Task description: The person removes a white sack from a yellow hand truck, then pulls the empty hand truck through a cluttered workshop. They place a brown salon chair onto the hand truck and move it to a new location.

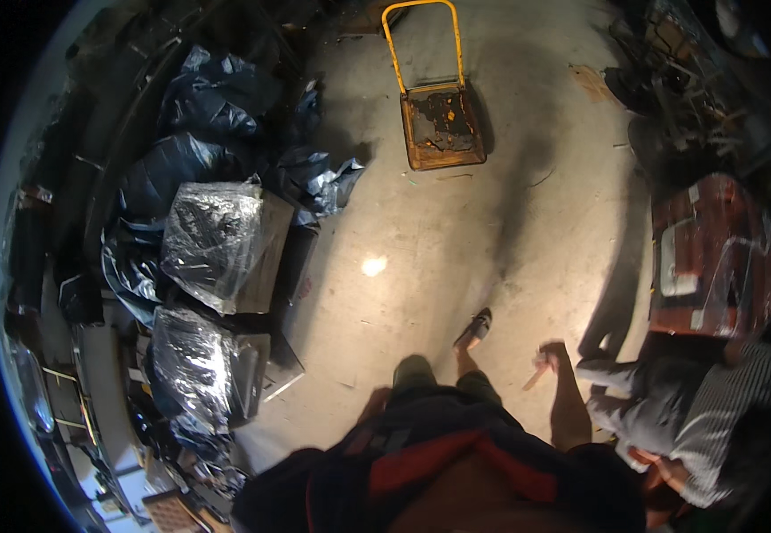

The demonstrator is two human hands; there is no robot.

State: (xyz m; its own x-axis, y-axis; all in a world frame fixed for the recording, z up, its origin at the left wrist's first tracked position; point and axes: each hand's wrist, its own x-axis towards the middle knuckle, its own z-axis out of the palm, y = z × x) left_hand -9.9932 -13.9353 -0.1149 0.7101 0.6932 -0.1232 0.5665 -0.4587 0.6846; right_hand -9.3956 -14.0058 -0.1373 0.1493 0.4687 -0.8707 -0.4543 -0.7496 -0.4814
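My right hand [547,359] hangs at my right side above the concrete floor, its fingers small and smeared. A thin brownish strip [532,377] shows at the fingers; whether it is a finger or something held, I cannot make out. My left hand does not show; a bit of skin [373,405] appears at my left side, beside my dark clothing. One of my feet, in a dark sandal [483,322], is stretched forward. Farther ahead stands a platform trolley [443,126] with a worn, dark deck and a yellow push handle [458,44].
Film-wrapped boxes [217,235] and black plastic bags [218,98] line the left. Along the right stand a film-wrapped reddish piece [714,253] and dark clutter [701,102]. A person in a striped shirt [714,431] is bent low close by on my right.
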